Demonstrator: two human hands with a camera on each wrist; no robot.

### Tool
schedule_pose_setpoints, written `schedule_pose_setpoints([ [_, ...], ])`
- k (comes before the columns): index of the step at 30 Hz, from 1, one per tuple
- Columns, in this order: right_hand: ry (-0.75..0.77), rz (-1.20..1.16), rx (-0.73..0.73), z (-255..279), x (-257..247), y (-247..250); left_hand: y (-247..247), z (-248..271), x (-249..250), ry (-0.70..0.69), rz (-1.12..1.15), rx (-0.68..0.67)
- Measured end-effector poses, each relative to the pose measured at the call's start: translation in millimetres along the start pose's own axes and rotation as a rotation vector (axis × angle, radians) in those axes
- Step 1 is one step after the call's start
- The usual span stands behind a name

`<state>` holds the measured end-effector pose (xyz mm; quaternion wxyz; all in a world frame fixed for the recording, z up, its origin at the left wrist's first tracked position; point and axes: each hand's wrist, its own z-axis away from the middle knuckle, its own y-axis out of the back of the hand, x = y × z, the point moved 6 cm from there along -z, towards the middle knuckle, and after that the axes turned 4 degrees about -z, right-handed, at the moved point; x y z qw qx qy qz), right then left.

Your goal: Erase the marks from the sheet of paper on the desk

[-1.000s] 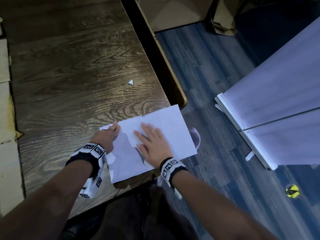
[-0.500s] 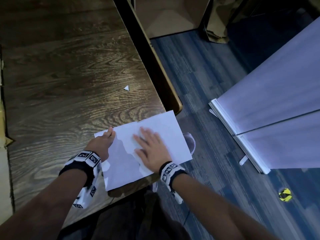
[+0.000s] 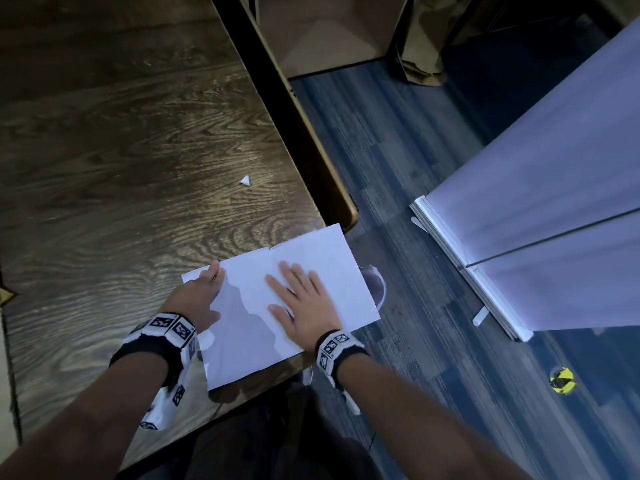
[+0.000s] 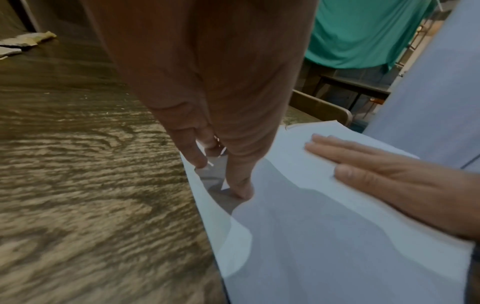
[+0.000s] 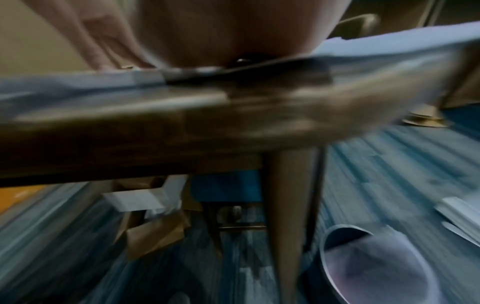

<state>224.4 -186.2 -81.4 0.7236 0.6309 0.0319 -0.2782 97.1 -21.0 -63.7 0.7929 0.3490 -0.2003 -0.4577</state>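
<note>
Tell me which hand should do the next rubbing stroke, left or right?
Left. The left hand has its fingertips down at the sheet of paper's left edge, pinching something small, probably the eraser. The right hand lies flat on the sheet, pinning it to the desk; best kept there.

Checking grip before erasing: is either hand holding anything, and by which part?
Right hand lies flat on the sheet, gripping nothing. Left hand has its fingertips at the sheet's far left corner; whether they pinch something cannot be told.
</note>
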Motion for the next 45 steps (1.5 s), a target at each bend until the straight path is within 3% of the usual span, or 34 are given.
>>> schedule_pose_setpoints([
  [3, -0.270, -0.028, 0.127, 17, 47, 18, -4, 7, -4, 0.017, 0.098, 0.045],
  [6, -0.542, -0.090, 0.122, 38, 80, 40, -3, 10, -10, 0.084, 0.223, 0.090],
  [10, -0.492, -0.150, -0.012, 32, 62, 42, 24, 7, -16, 0.239, 0.270, 0.318],
  [15, -0.535, -0.279, -0.066, 15, 58, 51, 13, -7, -30, 0.349, 0.298, 0.213],
  [18, -0.439, -0.142, -0.043, 4, 44, 63, -2, -5, -30, 0.306, 0.352, 0.137],
  [21, -0.286, -0.077, 0.006, -13, 19, 70, -21, 9, -35, 0.309, 0.513, 0.159],
  [27, 0.002, -0.029, 0.028, -61, -40, 78, -73, 72, -61, 0.553, 0.888, 0.329],
  [33, 0.121, 0.123, -0.122, -95, -73, 75, -113, 98, -71, 0.755, 1.018, 0.358],
  [38, 0.177, -0.196, 0.194, -95, -102, 143, -107, 99, -69, 0.813, 1.149, 0.369],
  [42, 0.374, -0.420, 0.514, -62, -132, 243, -109, 88, -69, 0.833, 1.114, 0.295],
  [45, 0.444, -0.559, 0.669, -27, -157, 321, -102, 83, -76, 0.776, 1.172, 0.296],
])
